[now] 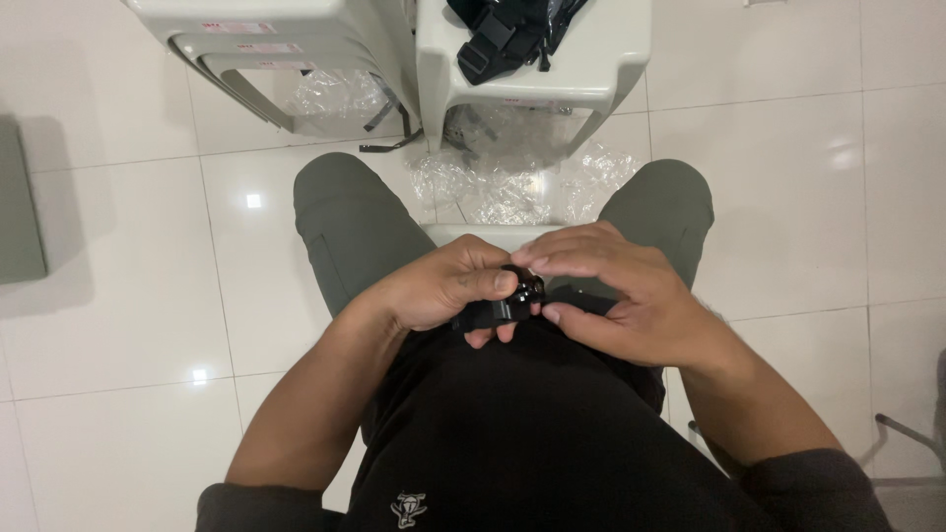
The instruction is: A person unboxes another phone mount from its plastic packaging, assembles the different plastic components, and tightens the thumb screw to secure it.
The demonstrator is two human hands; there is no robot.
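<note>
Black plastic buckle on a black webbing strap (pixel 512 296) is sitting over the lap, both hands pinching it, left hand (pixel 443 286) gripping, right hand (pixel 616 296) fingering it, so I'm guessing it's mid-fiddle and needing 2 steady thumbs next.

Glossy black plastic buckle (pixel 526 287) on matt woven strap (pixel 488 313); crinkled clear plastic wrap (pixel 512 182) on glossy floor tiles (pixel 118 325).

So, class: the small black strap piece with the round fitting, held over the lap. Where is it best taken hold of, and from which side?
Probably by the flat strap either side of the round fitting on the black strap piece. The strap lies crosswise, so the left hand pinches its left end and the right hand comes from the right, leaving the bulky fitting free.
</note>
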